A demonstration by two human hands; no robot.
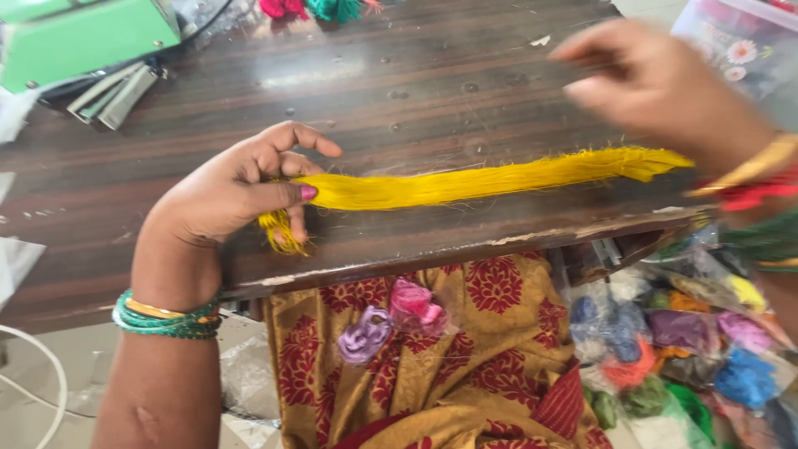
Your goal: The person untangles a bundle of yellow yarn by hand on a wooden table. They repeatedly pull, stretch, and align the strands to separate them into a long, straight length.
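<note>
On the dark table [432, 75], yellow thread [490, 179] lies sideways. Left hand [237, 187] pinches its near end tight; right hand [657, 83] hovers loosely open above the far end.

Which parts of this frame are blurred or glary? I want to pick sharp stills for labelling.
Head view: the right hand is smeared by motion blur; the left hand and the yellow thread bundle it pinches are fairly sharp; a pale glare patch sits on the dark wooden table; the bags of coloured thread at lower right look soft.
</note>
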